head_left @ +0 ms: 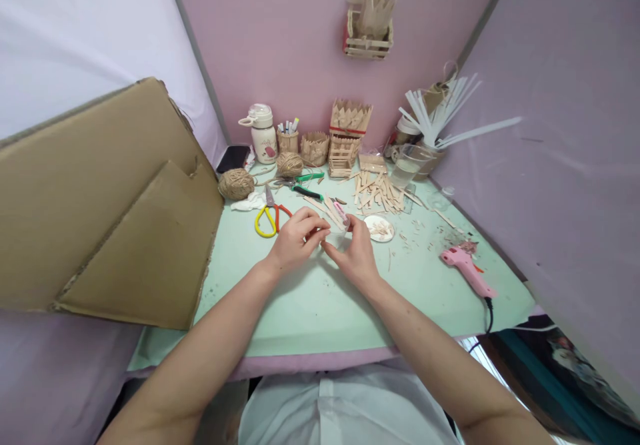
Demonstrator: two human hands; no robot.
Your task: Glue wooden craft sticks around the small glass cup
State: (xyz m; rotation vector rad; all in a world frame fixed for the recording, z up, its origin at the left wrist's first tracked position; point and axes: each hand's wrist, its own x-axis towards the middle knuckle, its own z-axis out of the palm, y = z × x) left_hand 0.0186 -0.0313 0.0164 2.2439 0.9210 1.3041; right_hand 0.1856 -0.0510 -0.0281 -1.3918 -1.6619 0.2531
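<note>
My left hand (301,237) and my right hand (359,255) meet over the middle of the green tabletop. The fingertips of my left hand are pinched together, and whatever they hold is too small to make out. My right thumb reaches to the left fingertips, while the right index finger bends higher up; something small may be between them. Just beyond the right fingers is a small pink cutter (341,213); I cannot tell whether they touch it. Past the hands lie loose flat wooden sticks (330,210). Scissors (266,221) with yellow and red handles rest beside my left hand.
A white dish (380,229) of wood bits and a pile of craft sticks (379,193) lie right of centre. The pink glue gun (469,271) is at the right edge. Twine balls (237,184), pliers (307,193) and a bottle (263,135) stand behind; cardboard (140,245) leans left.
</note>
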